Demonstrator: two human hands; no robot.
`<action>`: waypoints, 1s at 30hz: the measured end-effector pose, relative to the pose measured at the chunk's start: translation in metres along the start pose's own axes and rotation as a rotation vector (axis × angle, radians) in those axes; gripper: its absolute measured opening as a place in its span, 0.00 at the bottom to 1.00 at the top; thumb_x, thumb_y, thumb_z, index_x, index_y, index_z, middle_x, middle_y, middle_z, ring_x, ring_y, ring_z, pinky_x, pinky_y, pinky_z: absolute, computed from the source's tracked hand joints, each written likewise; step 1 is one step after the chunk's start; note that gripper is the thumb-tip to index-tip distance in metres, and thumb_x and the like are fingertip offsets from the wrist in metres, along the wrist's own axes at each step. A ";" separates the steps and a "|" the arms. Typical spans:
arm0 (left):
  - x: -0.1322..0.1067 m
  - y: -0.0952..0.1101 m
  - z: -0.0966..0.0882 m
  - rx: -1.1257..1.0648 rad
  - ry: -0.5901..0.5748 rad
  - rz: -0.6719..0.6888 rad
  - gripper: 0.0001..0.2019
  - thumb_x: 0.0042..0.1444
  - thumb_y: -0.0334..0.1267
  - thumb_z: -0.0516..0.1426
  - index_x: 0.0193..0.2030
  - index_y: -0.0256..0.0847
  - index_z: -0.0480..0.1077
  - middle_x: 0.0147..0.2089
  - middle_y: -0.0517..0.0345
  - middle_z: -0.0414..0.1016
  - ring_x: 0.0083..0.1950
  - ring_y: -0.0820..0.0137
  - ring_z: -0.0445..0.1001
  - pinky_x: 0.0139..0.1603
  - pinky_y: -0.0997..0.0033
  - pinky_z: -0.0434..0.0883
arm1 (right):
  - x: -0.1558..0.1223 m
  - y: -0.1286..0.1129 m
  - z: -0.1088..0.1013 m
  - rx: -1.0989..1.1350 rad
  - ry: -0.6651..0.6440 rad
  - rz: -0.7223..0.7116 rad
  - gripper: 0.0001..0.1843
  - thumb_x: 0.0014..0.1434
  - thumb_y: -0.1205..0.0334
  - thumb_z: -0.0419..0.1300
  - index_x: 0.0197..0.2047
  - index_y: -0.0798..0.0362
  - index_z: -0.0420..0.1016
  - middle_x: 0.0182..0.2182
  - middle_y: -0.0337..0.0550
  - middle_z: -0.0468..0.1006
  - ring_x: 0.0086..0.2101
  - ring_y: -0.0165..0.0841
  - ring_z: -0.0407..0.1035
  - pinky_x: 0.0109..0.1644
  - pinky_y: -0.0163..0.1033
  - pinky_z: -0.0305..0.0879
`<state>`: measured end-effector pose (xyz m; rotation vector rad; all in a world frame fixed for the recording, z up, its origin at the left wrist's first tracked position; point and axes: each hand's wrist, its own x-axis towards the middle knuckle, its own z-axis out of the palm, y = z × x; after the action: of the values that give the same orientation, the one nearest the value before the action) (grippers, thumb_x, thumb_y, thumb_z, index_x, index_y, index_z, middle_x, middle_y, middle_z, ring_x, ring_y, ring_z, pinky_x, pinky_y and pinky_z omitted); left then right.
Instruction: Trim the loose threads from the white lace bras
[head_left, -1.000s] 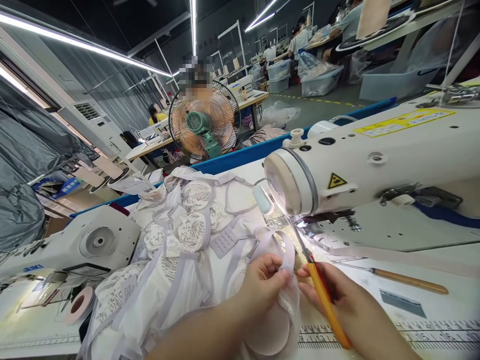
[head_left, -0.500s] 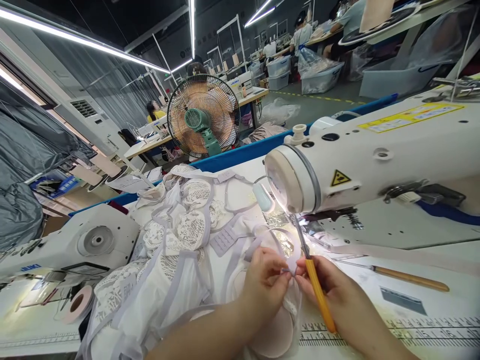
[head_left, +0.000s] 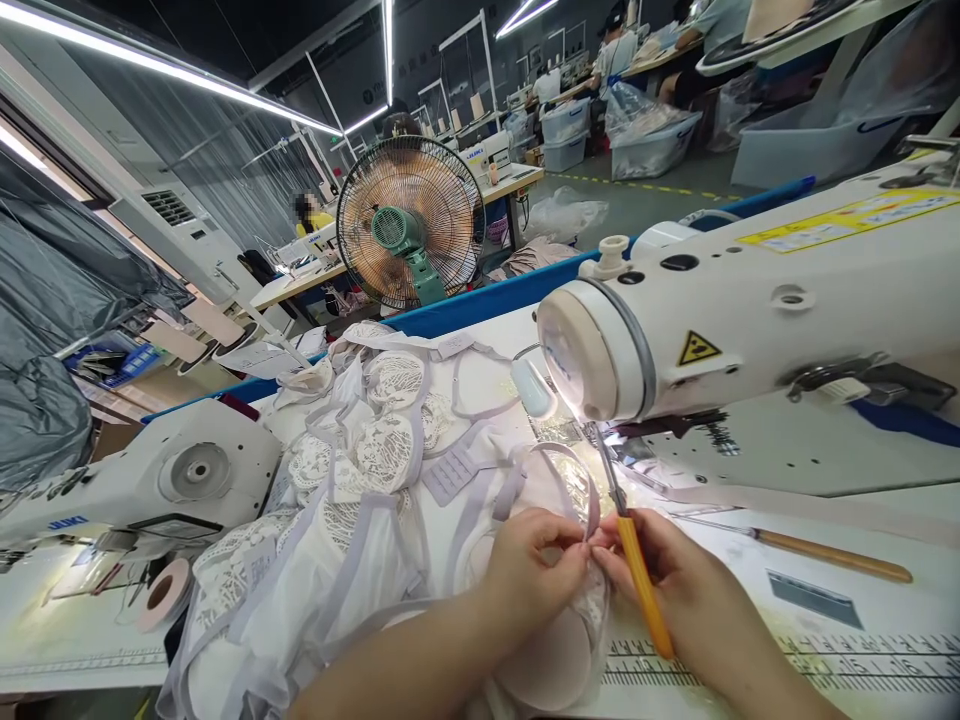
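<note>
My left hand [head_left: 544,565] pinches a lilac bra strap [head_left: 587,495] between thumb and fingertips, just in front of the sewing machine's needle area. Close against it, my right hand [head_left: 660,570] is closed, its thumb and forefinger at the same strap. An orange-handled tool [head_left: 641,590] with a slim metal end also rests in my right hand, pointing up towards the machine head. Beneath my hands lies a white bra [head_left: 551,665] with a smooth moulded cup, partly hidden by my left forearm. The exact spot between my fingertips is too small to make out.
White lace bras [head_left: 382,450] with lilac edging are heaped on the left. A sewing machine [head_left: 720,300] reaches in from the right; a second machine [head_left: 202,470] stands left. A wooden-handled tool [head_left: 832,555] lies near a printed ruler [head_left: 862,660]. Behind stands a fan [head_left: 411,220].
The pinched strap now stands as an upright loop above my fingers. My hands have drawn slightly closer together, and the view has shifted a little.
</note>
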<state>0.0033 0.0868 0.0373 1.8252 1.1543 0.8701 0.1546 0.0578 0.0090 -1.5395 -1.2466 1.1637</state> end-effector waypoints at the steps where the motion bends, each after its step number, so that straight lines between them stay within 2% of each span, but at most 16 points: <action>1: 0.001 0.000 0.001 -0.031 -0.004 -0.038 0.05 0.47 0.29 0.56 0.28 0.38 0.74 0.29 0.53 0.75 0.32 0.67 0.71 0.35 0.70 0.67 | 0.000 0.001 0.001 0.000 0.003 0.006 0.15 0.48 0.49 0.60 0.35 0.48 0.69 0.34 0.43 0.79 0.35 0.39 0.73 0.39 0.39 0.68; 6: 0.004 -0.002 0.004 -0.232 -0.033 -0.230 0.03 0.43 0.29 0.56 0.26 0.37 0.70 0.28 0.56 0.72 0.30 0.70 0.69 0.35 0.71 0.66 | -0.002 0.001 0.003 -0.044 0.033 0.010 0.13 0.47 0.51 0.60 0.33 0.48 0.70 0.32 0.41 0.79 0.33 0.38 0.73 0.34 0.37 0.67; 12: 0.008 0.001 0.000 -0.462 -0.096 -0.405 0.05 0.38 0.33 0.58 0.23 0.37 0.65 0.22 0.60 0.67 0.25 0.75 0.64 0.28 0.75 0.60 | -0.005 -0.001 0.007 -0.105 0.056 -0.014 0.13 0.49 0.48 0.58 0.33 0.47 0.69 0.25 0.37 0.76 0.31 0.38 0.72 0.30 0.36 0.66; 16: 0.009 0.002 -0.003 -0.509 -0.100 -0.451 0.08 0.36 0.35 0.60 0.21 0.37 0.65 0.21 0.61 0.65 0.23 0.77 0.60 0.25 0.76 0.57 | -0.009 -0.006 0.012 -0.089 0.110 -0.029 0.13 0.51 0.47 0.55 0.33 0.47 0.68 0.29 0.38 0.77 0.31 0.36 0.71 0.29 0.36 0.64; 19: 0.009 0.003 -0.003 -0.571 -0.082 -0.480 0.10 0.34 0.36 0.62 0.20 0.37 0.64 0.20 0.62 0.64 0.21 0.78 0.59 0.25 0.76 0.56 | -0.009 -0.006 0.015 -0.062 0.099 -0.019 0.14 0.51 0.46 0.54 0.33 0.47 0.67 0.29 0.39 0.77 0.32 0.37 0.71 0.30 0.37 0.64; 25: 0.011 0.012 -0.004 -0.781 -0.110 -0.457 0.14 0.32 0.37 0.65 0.18 0.37 0.63 0.25 0.59 0.67 0.28 0.74 0.66 0.32 0.74 0.62 | -0.004 0.001 0.011 0.035 0.054 -0.030 0.14 0.48 0.48 0.58 0.33 0.49 0.68 0.31 0.42 0.78 0.32 0.37 0.72 0.31 0.37 0.67; 30: 0.011 0.010 -0.004 -0.714 -0.141 -0.473 0.14 0.33 0.37 0.66 0.22 0.37 0.64 0.22 0.62 0.66 0.24 0.78 0.63 0.28 0.76 0.60 | -0.004 -0.001 0.004 0.067 0.041 -0.019 0.16 0.45 0.47 0.62 0.32 0.49 0.69 0.28 0.41 0.77 0.30 0.36 0.72 0.32 0.37 0.70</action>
<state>0.0077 0.0953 0.0491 0.9639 0.9565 0.7282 0.1506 0.0542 0.0100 -1.4920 -1.1810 1.1445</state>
